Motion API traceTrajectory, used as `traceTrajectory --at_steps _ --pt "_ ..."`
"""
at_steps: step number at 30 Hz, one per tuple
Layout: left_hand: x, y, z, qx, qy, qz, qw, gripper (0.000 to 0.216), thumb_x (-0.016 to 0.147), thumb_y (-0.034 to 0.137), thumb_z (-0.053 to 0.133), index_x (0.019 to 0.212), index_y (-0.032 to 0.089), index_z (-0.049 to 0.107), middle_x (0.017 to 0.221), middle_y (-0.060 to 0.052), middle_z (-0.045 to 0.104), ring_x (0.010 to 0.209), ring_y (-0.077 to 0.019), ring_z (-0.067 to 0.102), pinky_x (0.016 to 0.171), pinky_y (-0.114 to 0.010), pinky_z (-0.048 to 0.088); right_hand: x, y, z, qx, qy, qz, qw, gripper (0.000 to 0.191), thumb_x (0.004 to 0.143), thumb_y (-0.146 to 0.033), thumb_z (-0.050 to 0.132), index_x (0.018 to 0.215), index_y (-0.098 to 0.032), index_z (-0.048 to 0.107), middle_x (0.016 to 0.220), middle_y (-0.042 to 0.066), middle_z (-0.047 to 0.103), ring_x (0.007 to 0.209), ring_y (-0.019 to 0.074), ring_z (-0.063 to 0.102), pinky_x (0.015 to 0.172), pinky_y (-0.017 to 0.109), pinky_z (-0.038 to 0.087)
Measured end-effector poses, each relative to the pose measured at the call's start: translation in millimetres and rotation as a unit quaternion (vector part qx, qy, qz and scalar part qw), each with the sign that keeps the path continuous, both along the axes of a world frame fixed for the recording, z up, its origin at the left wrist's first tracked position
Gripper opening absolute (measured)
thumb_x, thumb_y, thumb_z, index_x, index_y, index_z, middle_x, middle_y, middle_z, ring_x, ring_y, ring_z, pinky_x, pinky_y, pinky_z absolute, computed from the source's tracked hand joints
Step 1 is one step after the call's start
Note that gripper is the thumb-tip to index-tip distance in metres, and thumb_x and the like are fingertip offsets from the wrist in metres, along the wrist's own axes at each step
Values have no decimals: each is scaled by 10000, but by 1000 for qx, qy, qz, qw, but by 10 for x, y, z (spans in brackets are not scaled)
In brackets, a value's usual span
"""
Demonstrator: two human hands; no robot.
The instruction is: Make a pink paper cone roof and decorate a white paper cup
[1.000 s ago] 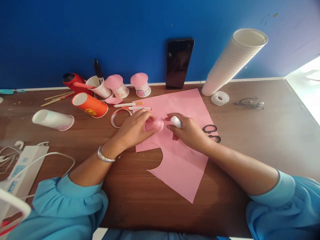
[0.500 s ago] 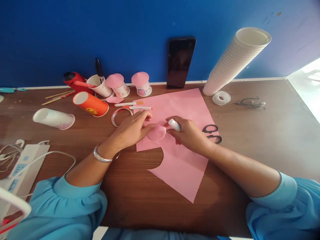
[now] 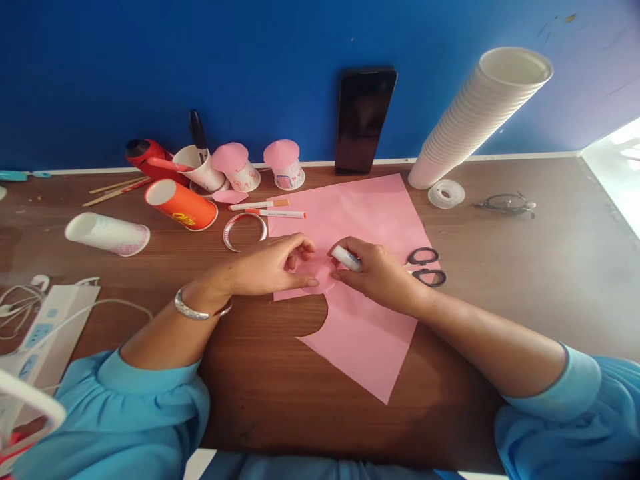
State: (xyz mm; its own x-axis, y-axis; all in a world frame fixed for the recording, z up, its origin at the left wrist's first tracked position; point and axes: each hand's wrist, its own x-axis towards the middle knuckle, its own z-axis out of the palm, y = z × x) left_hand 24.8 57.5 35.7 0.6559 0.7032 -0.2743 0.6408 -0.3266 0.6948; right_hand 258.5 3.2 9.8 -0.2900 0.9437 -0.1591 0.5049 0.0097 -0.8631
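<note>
A large pink paper sheet [image 3: 370,333] with a round cut-out lies on the brown table [image 3: 500,280]. My left hand [image 3: 270,267] rests on it, fingers curled over a small pink paper circle [image 3: 315,270] that is mostly hidden. My right hand [image 3: 380,270] is closed round a white glue stick [image 3: 346,258], its tip pointing at the circle. Black-handled scissors [image 3: 425,265] lie just right of my right hand.
Along the blue wall stand two pink-topped paper cups [image 3: 285,163], a cup with a marker [image 3: 200,167], a phone [image 3: 365,120], a leaning stack of white cups [image 3: 475,113], a tape roll [image 3: 446,194] and glasses [image 3: 505,202]. An orange cup [image 3: 180,205], a white cup [image 3: 107,235], markers [image 3: 273,210] and a power strip [image 3: 45,327] lie left.
Both hands slid nearer to me with the pink circle. The circle, lifted and curved earlier, now lies under my left fingers. The glue stick tilted down towards it.
</note>
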Motion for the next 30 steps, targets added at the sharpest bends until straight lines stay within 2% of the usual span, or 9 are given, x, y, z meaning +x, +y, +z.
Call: traceTrajectory --at_steps 3,6,9,12,16,19,22,25,30 --pt "10 12 61 -30 -38 -10 999 460 774 485 808 1137 243 660 1062 -56 744 911 -216 704 751 -322 565 26 3 38 -15 70 3 997 159 840 -182 672 990 -209 626 854 -14 659 712 127 570 623 252 415" --pt "15 32 109 -66 -91 -23 993 305 875 437 715 1114 251 682 1003 -47 747 868 -197 697 724 -312 565 58 7 93 -22 121 1 992 190 844 -204 683 1029 -210 636 886 -5 667 722 125 581 602 248 431" --pt "35 39 101 -126 -132 -15 983 184 917 402 669 1022 256 708 967 -39 755 854 -190 704 729 -316 575 77 6 146 -37 158 6 987 222 836 -202 690 1053 -211 647 894 3 690 722 125 602 578 243 441" --pt "73 26 47 -186 -159 -9 970 139 880 386 724 912 250 727 893 -23 751 831 -187 704 743 -323 576 71 -2 184 -53 185 7 981 243 834 -198 692 1073 -210 649 872 -1 706 705 120 618 560 235 444" --pt "133 -18 -2 -185 -161 -8 969 156 828 389 780 840 235 756 781 -13 714 701 -159 645 621 -282 521 48 -10 207 -72 200 -14 977 252 827 -202 707 1075 -204 665 819 -12 704 623 94 582 501 209 423" --pt "187 -65 16 -188 -134 -5 973 197 795 397 805 880 222 775 700 12 653 605 -119 550 532 -241 429 37 -16 206 -90 205 -39 974 273 814 -231 724 1079 -200 666 825 -9 700 542 72 523 413 184 382" --pt "240 -114 46 -198 -105 21 974 267 786 438 802 855 183 764 648 25 596 571 -99 477 517 -238 356 32 -29 200 -102 217 -49 970 300 797 -275 751 1072 -197 658 835 -6 699 507 66 502 370 178 371" --pt "271 -143 41 -214 -127 54 967 266 795 423 789 757 165 735 655 15 606 622 -110 502 582 -255 375 45 -30 206 -87 216 -59 971 305 807 -301 745 1081 -198 659 883 2 711 490 60 487 379 199 381" --pt "245 -136 -68 -277 -257 174 909 298 724 364 868 651 155 668 649 29 581 631 -92 496 615 -240 389 178 70 206 -19 175 -167 970 341 840 -306 695 1154 -184 638 844 -6 667 594 96 514 500 245 423"
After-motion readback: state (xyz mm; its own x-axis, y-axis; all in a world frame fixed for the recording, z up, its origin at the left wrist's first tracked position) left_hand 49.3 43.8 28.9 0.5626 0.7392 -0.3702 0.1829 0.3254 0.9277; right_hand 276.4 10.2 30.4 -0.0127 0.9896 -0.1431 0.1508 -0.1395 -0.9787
